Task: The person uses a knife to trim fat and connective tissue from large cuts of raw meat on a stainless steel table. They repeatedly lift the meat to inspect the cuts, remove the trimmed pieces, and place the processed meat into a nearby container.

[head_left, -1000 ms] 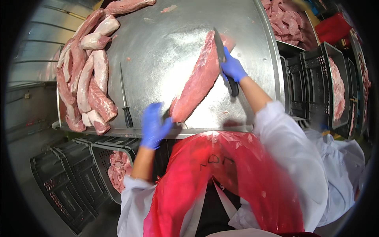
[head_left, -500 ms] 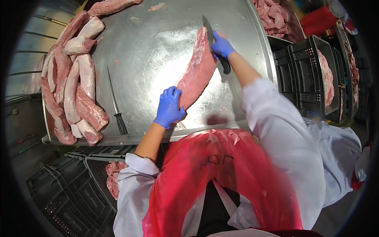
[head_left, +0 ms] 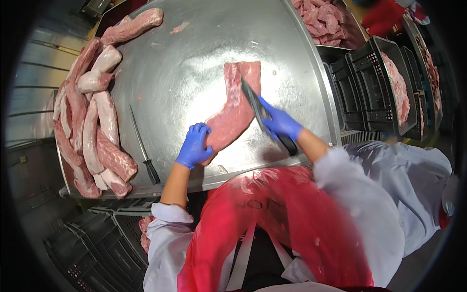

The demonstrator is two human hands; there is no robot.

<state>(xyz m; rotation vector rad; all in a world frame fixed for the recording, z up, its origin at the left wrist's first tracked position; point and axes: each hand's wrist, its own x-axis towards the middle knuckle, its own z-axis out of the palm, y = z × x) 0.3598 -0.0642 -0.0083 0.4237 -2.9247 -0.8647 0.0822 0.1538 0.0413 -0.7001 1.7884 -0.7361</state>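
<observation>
A long piece of pink raw meat (head_left: 228, 121) lies on the steel table (head_left: 194, 53), its far end spread wide. My left hand (head_left: 194, 145), in a blue glove, grips the near end with the thumb on one side and fingers on the other. In my gloved right hand (head_left: 282, 121) is a knife (head_left: 251, 98) with a black handle; its blade lies along the meat's right part, tip toward the far end. Some of the handle shows below my fist. Motion slightly smears the right hand.
Several long meat pieces (head_left: 90, 117) are heaped along the table's left side. A sharpening steel (head_left: 141, 146) lies beside them. Black crates (head_left: 360, 92) holding meat stand at the right, and a bin of cut meat (head_left: 321, 22) beyond. More crates (head_left: 92, 243) sit below left. Another person's white sleeve (head_left: 408, 180) is close at right.
The knife has come from the meat's far end back toward me. That end has opened out into a wider flap. My left hand is slightly lower and farther left in the view.
</observation>
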